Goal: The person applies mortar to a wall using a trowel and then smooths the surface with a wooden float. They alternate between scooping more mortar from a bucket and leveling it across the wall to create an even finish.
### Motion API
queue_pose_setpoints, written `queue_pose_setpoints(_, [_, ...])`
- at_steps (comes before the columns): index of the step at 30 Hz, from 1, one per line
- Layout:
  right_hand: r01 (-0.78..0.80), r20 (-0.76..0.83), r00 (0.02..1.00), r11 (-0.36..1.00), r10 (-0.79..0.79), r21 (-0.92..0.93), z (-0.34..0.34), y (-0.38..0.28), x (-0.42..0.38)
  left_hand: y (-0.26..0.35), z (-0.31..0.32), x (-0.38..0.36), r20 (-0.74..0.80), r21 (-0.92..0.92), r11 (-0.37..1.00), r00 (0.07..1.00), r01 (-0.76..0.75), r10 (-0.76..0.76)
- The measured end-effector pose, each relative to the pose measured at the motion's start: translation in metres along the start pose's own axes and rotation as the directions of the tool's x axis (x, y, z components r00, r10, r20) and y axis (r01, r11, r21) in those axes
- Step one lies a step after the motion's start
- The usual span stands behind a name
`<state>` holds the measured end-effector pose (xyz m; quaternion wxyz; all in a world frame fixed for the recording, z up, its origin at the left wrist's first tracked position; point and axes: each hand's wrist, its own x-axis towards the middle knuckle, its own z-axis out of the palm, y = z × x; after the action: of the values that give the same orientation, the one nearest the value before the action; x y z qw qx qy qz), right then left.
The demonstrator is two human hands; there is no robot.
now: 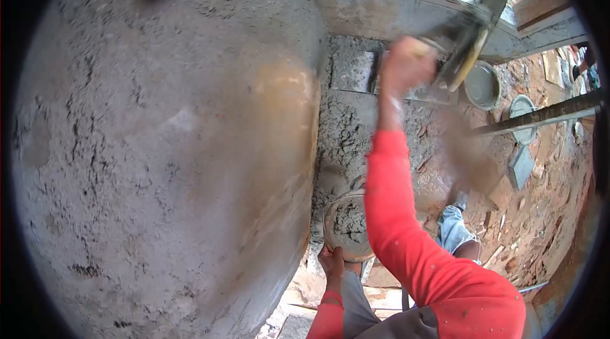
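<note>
My left hand (333, 263) grips the lower rim of a round pan (363, 252) that holds grey mortar (349, 221). Upper right of it, my right hand (410, 66) is raised at the end of a red sleeve, blurred by motion. Its fingers are closed round the handle of a flat plastering float (470, 37), which is tilted and smeared too. To the left rises a large wall (152, 148) of rough grey plaster, with a smoother brownish patch beside its edge.
Two buckets (481, 86) (523, 110) stand at the right near a slanting bar (546, 114). A window frame (543, 5) is at upper right. A denim-clad leg (454, 230) and rubble lie lower right. A brown blur (470, 151) is unclear.
</note>
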<state>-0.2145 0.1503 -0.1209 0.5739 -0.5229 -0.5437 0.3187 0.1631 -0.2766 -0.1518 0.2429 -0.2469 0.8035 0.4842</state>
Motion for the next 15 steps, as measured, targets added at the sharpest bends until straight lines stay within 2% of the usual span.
queue_pose_setpoints(1, [0.074,0.349,0.936,0.995,-0.044,-0.073,0.013,-0.004,-0.038,0.004,-0.003,0.004,-0.015,0.121,0.993,1.000,-0.001,0.003])
queue_pose_setpoints(2, [0.176,0.653,0.753,0.981,-0.082,-0.080,0.027,-0.010,-0.075,0.004,-0.007,-0.005,-0.017,0.247,0.969,1.000,0.012,-0.008])
queue_pose_setpoints(3, [0.133,0.888,0.394,0.971,-0.235,0.199,-0.010,-0.035,-0.094,-0.007,-0.005,-0.003,0.008,-0.025,0.999,1.000,0.022,-0.022])
queue_pose_setpoints(5, [-0.213,0.920,0.248,0.909,-0.303,0.357,-0.129,-0.126,-0.092,-0.006,0.002,0.015,-0.024,0.074,0.997,0.999,-0.027,0.028])
queue_pose_setpoints(6, [-0.243,0.986,0.118,0.959,-0.117,0.143,-0.184,-0.144,-0.082,-0.006,-0.003,-0.002,-0.045,0.137,0.990,0.999,-0.015,0.021])
queue_pose_setpoints(7, [-0.237,0.998,0.055,0.971,-0.012,0.024,-0.233,-0.148,-0.070,0.000,0.000,-0.012,-0.082,0.077,0.997,0.996,-0.017,0.024])
queue_pose_setpoints(8, [-0.131,0.989,-0.038,0.981,0.141,-0.145,-0.281,-0.124,-0.068,0.010,0.007,-0.014,-0.117,0.018,0.999,0.992,-0.033,0.035])
queue_pose_setpoints(9, [0.048,0.956,-0.156,0.969,0.248,-0.243,-0.321,-0.102,-0.054,0.018,0.012,-0.017,-0.152,-0.035,0.998,0.988,-0.045,0.039])
queue_pose_setpoints(10, [0.230,0.893,-0.256,0.920,0.371,-0.317,-0.358,-0.080,-0.036,0.020,0.011,-0.021,-0.135,0.006,0.999,0.990,-0.043,0.043])
queue_pose_setpoints(12, [0.421,0.805,-0.437,0.882,0.402,-0.211,-0.421,-0.033,0.005,0.020,0.011,-0.030,-0.109,0.093,0.995,0.993,-0.033,0.043])
queue_pose_setpoints(14, [0.548,0.749,-0.532,0.835,0.394,-0.049,-0.440,-0.010,0.037,0.077,0.024,-0.056,-0.086,0.192,0.978,0.991,-0.083,0.101])
queue_pose_setpoints(15, [0.600,0.713,-0.529,0.797,0.461,-0.070,-0.422,-0.026,0.048,0.092,0.030,-0.066,-0.014,0.179,0.979,0.995,-0.095,0.099])
